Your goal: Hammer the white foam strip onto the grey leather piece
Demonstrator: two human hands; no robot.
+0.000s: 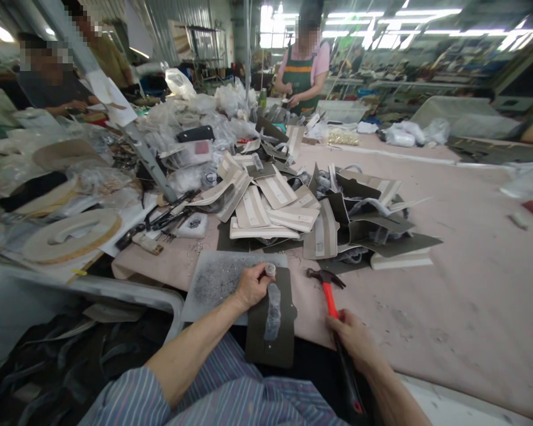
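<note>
At the bottom of the frame, the left hand (251, 287) held a small metal stud (270, 270) on a dark panel (266, 349); the right hand (350, 343) gripped a red hammer (330, 299) (head near the panel).

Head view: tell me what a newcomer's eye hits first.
The red-handled hammer in the right hand grabs the eye, at lower right. Beside it, the left hand grips a small metal cylinder on a dark panel. Beyond, a heap of cream and dark panels fills the table's middle.
</note>
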